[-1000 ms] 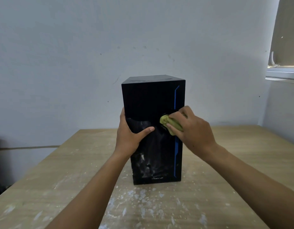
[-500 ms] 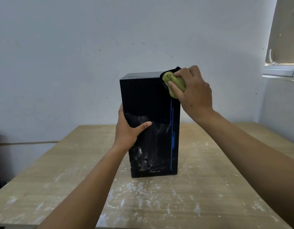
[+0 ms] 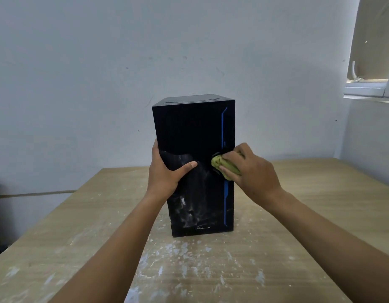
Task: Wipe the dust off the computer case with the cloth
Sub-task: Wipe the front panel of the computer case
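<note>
Black computer case (image 3: 189, 132), small logo (image 3: 203, 227) unreadable; left hand (image 3: 165, 173) fingers grasp its edge, right hand (image 3: 254, 171) fingers clench cloth (image 3: 217, 162) against its front.

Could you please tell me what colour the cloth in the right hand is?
The cloth is yellow-green, seen best in the head view, bunched in the right hand.

Dim, soft daylight (from right), wide-angle bowing

The computer case (image 3: 193, 136) stands upright on the table (image 3: 320, 193), before the wall (image 3: 101, 73)
</note>
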